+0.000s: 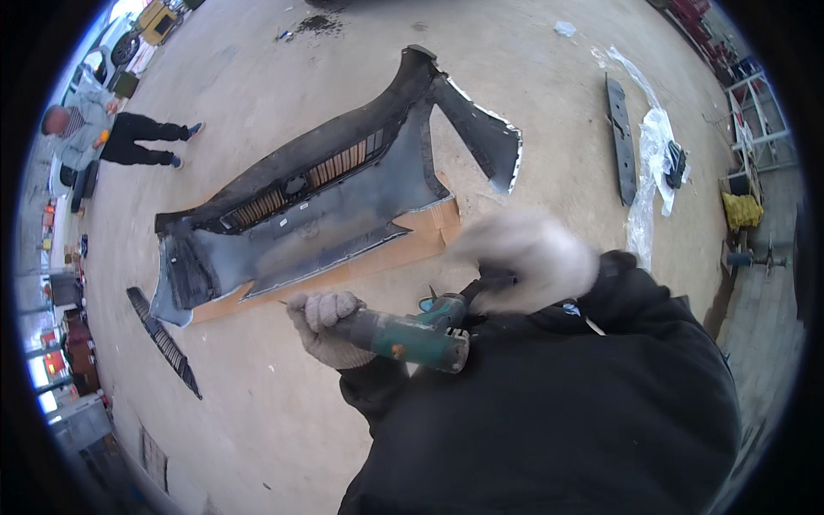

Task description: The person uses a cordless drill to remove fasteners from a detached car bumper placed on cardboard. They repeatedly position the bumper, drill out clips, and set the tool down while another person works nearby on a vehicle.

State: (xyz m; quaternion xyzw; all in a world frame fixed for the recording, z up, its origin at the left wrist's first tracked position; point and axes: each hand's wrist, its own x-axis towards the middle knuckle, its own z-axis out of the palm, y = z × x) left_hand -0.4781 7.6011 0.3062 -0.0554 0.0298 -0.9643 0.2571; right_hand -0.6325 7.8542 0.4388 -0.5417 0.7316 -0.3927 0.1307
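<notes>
My left hand, in a grey knit glove, is wrapped round the front end of a green and black power drill. A thin tip sticks out past the glove. The drill lies sideways close to my dark jacket, its handle pointing toward my right side. My right hand, in a pale glove, is smeared by motion near the handle end, with a dark shape beside it; its fingers cannot be made out. Beyond my hands a dark car bumper lies inner side up on flattened cardboard.
A slatted black grille strip lies on the floor at left. To the right are a long dark panel and crumpled clear plastic. A person stands at far left. A metal frame stands along the right edge.
</notes>
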